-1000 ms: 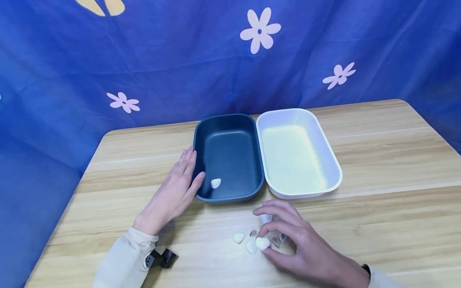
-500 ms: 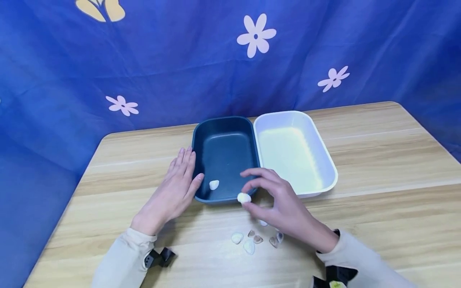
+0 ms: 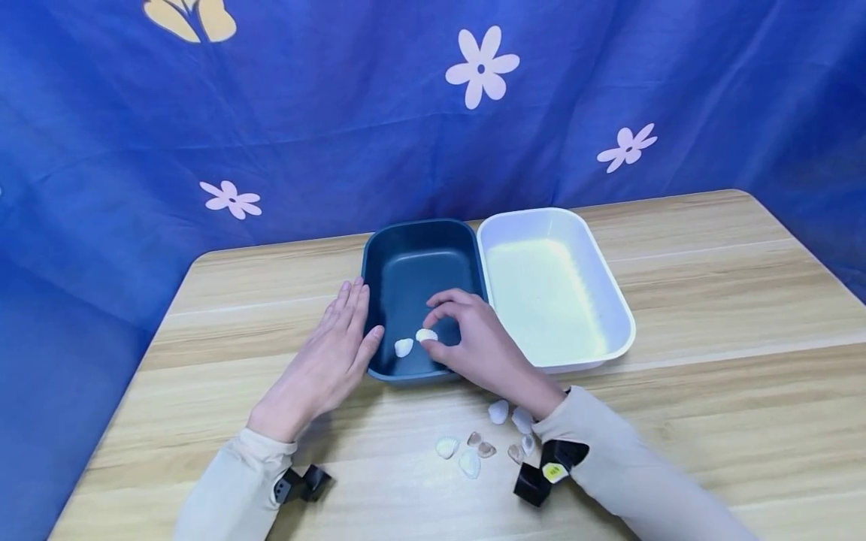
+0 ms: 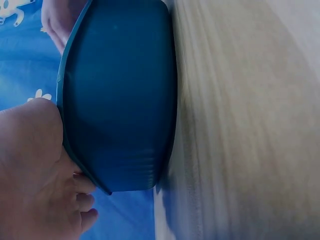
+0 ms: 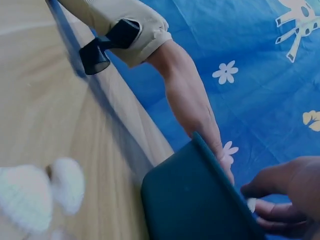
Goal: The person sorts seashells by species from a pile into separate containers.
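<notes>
My right hand (image 3: pixel 482 344) pinches a white ribbed seashell (image 3: pixel 426 335) between thumb and forefinger, over the front part of a dark blue-green tray (image 3: pixel 426 282). In the right wrist view the held shell (image 5: pixel 251 204) peeks out just past the tray's rim. Another white shell (image 3: pixel 403 347) lies on the tray floor, left of the pinched one. My left hand (image 3: pixel 325 353) rests along the tray's left rim with its fingers straight. From the left wrist view, that hand (image 4: pixel 35 165) touches the rim of the tray (image 4: pixel 120 100).
A white tray (image 3: pixel 558 300) stands against the dark tray's right side. In front of them lie several loose shells, white ones (image 3: pixel 470 463) and small brownish ones (image 3: pixel 486 449), partly beside the right sleeve (image 3: pixel 629 458). A blue flowered cloth (image 3: pixel 352 113) hangs behind the table.
My right hand picked up a white shell from the pile and carried it forward and left, over the dark tray. The left hand stays at the rim.
</notes>
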`<state>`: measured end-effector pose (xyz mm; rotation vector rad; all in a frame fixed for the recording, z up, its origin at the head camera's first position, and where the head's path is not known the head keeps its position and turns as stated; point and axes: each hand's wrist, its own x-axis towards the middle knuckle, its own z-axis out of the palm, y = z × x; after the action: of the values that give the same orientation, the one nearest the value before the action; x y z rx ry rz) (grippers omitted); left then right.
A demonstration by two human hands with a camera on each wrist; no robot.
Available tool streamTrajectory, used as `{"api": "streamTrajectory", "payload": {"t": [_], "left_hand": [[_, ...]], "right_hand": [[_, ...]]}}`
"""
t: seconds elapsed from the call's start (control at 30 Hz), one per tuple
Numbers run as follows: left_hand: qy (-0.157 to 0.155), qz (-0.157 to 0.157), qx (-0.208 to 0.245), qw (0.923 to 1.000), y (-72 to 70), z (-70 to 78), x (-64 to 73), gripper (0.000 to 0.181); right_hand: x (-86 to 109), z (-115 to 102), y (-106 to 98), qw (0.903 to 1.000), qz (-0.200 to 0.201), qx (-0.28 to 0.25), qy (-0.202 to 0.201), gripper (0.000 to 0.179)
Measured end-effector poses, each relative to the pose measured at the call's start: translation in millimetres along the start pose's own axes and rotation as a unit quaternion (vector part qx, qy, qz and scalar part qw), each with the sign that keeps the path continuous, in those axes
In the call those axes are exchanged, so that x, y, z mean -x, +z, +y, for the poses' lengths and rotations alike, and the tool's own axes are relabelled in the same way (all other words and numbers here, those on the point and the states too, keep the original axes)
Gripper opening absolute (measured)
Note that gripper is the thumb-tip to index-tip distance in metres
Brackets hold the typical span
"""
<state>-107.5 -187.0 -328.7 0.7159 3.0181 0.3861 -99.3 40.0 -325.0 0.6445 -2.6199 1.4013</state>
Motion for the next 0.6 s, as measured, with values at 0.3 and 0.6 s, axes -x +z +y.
{"api": "streamTrajectory", "payload": {"t": [0.3,0.6], "left_hand": [[-0.004,-0.002,-0.002,1.0000,0.6,-0.7,0.5,0.068],[0.000,0.002,0.002,1.0000,0.8,0.1,0.1,0.068]], "right_hand": [[-21.4,-3.7,17.4,0.9860,-0.058,0.149,0.046,0.012],[-32.3,-2.6,23.8,0.9617,-0.126,0.234,0.068,0.010]]}}
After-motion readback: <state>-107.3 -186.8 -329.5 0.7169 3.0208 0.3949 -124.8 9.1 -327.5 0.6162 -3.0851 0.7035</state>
